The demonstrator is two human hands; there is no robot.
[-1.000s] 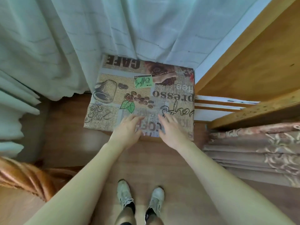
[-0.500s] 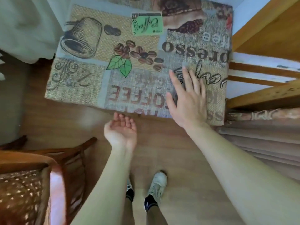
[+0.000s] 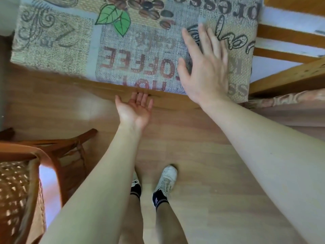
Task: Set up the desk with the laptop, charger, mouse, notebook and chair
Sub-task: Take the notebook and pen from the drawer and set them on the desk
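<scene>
A small desk covered by a coffee-print cloth (image 3: 70, 55) fills the top of the view. My right hand (image 3: 204, 67) lies flat on the cloth near the desk's right front corner, fingers spread, holding nothing. My left hand (image 3: 135, 110) is palm-up at the desk's wooden front edge (image 3: 105, 88), fingertips tucked just under it, not closed on anything. A wooden chair (image 3: 44, 155) with a woven seat stands at the lower left, beside my left arm. No laptop, charger, mouse or notebook is in view.
A wooden bed frame (image 3: 288, 74) and patterned bedding (image 3: 290, 110) press against the desk's right side. Pale curtain (image 3: 7, 14) hangs at the top left. My feet in white shoes (image 3: 165, 184) stand on the wood floor between chair and bed.
The view has dropped closer to the desk. My left hand came off the cloth, turned palm-up and moved under the front edge. My right hand slid further onto the cloth. The chair came into view.
</scene>
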